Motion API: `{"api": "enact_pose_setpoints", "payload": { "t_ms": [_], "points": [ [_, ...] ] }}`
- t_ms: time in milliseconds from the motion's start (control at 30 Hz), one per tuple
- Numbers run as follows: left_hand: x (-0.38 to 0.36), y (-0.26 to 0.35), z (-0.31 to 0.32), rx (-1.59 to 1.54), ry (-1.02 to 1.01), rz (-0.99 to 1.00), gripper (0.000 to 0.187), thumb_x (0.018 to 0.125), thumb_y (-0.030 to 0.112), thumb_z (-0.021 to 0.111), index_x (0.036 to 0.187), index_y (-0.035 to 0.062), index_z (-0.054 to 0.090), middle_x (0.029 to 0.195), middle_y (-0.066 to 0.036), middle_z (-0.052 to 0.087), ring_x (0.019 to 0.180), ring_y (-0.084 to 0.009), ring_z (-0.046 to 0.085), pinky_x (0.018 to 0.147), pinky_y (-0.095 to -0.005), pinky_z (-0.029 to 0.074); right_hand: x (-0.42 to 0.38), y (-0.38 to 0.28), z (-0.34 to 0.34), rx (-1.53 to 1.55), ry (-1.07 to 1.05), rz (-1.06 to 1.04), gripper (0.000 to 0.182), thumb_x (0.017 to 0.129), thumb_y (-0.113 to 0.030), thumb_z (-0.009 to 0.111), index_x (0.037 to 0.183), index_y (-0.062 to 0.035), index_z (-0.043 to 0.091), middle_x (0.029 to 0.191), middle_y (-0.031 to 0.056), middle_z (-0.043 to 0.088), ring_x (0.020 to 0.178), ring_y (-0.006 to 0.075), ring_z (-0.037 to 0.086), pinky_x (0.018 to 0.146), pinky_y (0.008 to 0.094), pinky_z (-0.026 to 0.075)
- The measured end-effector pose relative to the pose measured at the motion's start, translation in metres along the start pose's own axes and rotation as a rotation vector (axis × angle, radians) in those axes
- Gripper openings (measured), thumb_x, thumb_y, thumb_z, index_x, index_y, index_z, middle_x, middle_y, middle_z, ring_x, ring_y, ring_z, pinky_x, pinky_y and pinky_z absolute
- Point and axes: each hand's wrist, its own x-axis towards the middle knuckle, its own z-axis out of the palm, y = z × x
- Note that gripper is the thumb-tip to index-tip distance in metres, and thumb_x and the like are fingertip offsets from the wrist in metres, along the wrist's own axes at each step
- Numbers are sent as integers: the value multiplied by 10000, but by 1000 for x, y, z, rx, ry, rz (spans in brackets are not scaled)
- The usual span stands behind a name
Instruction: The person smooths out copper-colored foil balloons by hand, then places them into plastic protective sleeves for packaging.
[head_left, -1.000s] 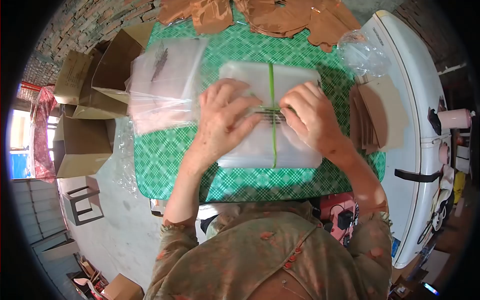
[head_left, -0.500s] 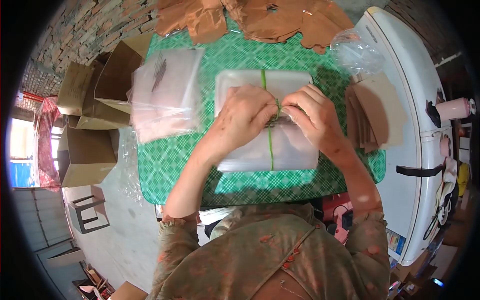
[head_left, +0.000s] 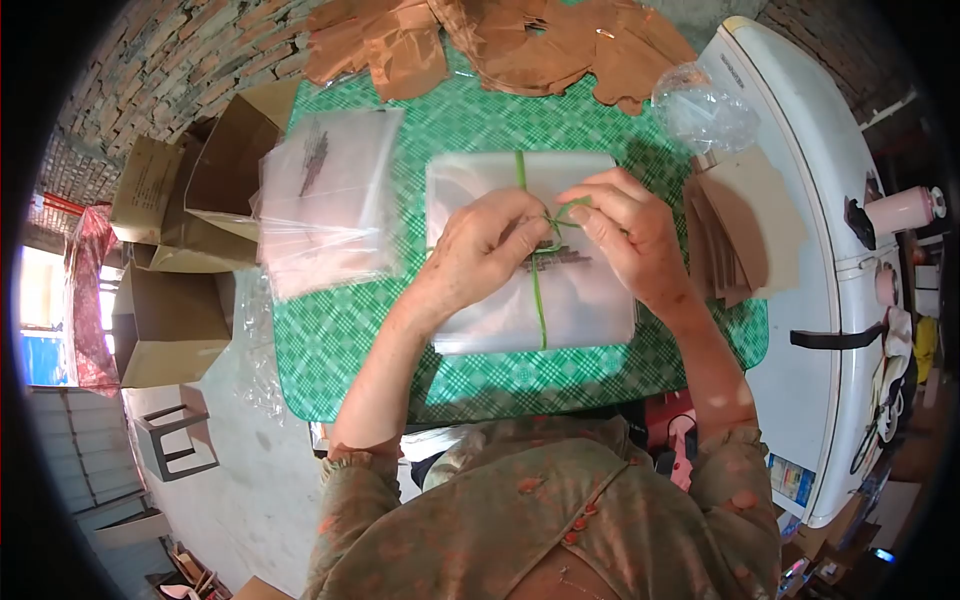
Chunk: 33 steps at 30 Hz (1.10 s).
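A stack of clear plastic bags (head_left: 585, 310) lies in front of me on a green checked tablecloth (head_left: 480, 385). Green string (head_left: 538, 300) runs lengthwise over the stack and crosses near its middle. My left hand (head_left: 490, 240) is closed, thumb and finger pinching the string by the crossing. On the other side my right hand (head_left: 630, 235) pinches a loose end of the string, held slightly above the stack. Dark print on the top bag shows below the fingers.
A second pile of clear bags (head_left: 325, 190) sits to the left. Brown paper pieces (head_left: 540, 50) cover the table's far edge. Cardboard sheets (head_left: 745, 215) and a crumpled clear plastic wrapper (head_left: 705, 105) are at the right, beside a white fridge (head_left: 800, 230). Cardboard boxes (head_left: 180, 325) stand left.
My right hand has drawn slightly away from my left, with a green string end now showing at its fingers. The left hand stays at the crossing. The whole view has shifted a little.
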Motion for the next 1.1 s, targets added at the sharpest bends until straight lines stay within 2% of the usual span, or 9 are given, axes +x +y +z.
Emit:
{"api": "enact_pose_setpoints", "payload": {
  "t_ms": [167,267,367,467,667,800,900,1000,1100],
  "points": [
    [0,6,1,57,4,24,161,962,168,654,1017,17,667,866,-114,644,738,-229,602,668,-363,486,0,-1,11,112,39,-1,132,953,-45,626,1043,-9,717,928,100,702,783,176,665,677,292,518],
    [0,3,5,83,33,66,153,955,160,670,1011,18,672,848,-108,641,718,-224,599,651,-359,484,-2,-10,14,380,-4,292,159,989,-79,611,1074,-4,722,878,75,714,704,121,651,598,250,505],
    [0,3,6,84,46,86,141,951,154,682,1002,24,676,826,-104,637,688,-219,593,626,-350,477,-3,-5,19,484,18,308,201,1014,-112,590,1103,14,719,812,43,698,648,79,620,542,223,485],
    [0,7,5,71,11,112,137,952,159,686,1003,32,679,816,-103,636,664,-212,584,603,-342,464,0,-5,17,685,23,485,231,1023,-121,567,1112,32,716,797,26,678,634,72,597,521,221,465],
    [1,-2,4,73,-52,132,116,967,156,666,972,40,665,766,-95,630,646,-198,571,587,-339,449,7,-10,-6,399,-102,314,217,1027,-142,583,1131,-22,732,763,-10,628,631,51,518,573,207,430],
    [1,2,3,30,-54,38,121,981,159,639,951,42,646,731,-99,624,653,-208,587,602,-347,460,21,-20,-27,310,-38,251,187,1025,-133,593,1092,-47,746,732,-26,597,647,41,492,585,217,406],
    [0,3,2,56,-34,87,140,988,174,629,961,38,638,742,-108,626,666,-238,602,619,-367,469,27,-31,-20,322,9,234,178,1024,-127,595,1049,-39,748,700,-36,568,639,36,469,572,225,385],
    [0,-3,3,8,-18,107,146,1026,176,624,962,44,617,714,22,554,643,-69,465,572,-267,396,35,-33,-18,377,39,317,176,1020,-131,600,1020,-32,745,672,-48,529,620,33,442,566,228,369],
    [0,1,-2,57,-66,101,150,1018,170,638,946,40,619,718,11,558,655,-76,480,582,-274,408,39,-33,-8,431,49,265,176,1018,-131,598,1007,-32,744,653,-58,496,599,29,423,555,224,354]
  ]
}}
